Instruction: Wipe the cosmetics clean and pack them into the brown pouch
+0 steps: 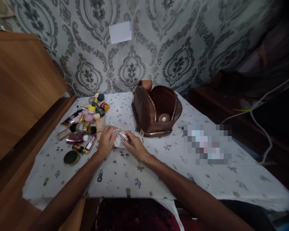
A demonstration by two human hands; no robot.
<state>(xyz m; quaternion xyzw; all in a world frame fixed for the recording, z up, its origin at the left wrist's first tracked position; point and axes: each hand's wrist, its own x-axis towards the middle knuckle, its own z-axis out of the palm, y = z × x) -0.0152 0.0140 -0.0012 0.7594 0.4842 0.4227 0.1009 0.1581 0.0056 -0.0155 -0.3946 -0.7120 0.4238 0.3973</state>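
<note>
Both of my hands meet at the middle of the table over a small white cloth pouch (117,143). My left hand (106,141) closes its fingers on the pouch's left side and upper edge. From the other side, my right hand (137,147) pinches a small round, pale-rimmed item (123,136) at the pouch; its exact kind is hard to make out, and the fingers partly hide it. Just behind and to the right stands a brown leather toiletry bag (144,112), its gold zip open and its inside dark.
Left of my hands lies a cluster of cosmetics: a dark red bottle (75,138), a round dark-lidded jar (71,157), a pink item (86,116) and several tubes. A blurred-out object (207,142) lies right. A wooden panel (21,70) borders the left; cables (262,128) hang right.
</note>
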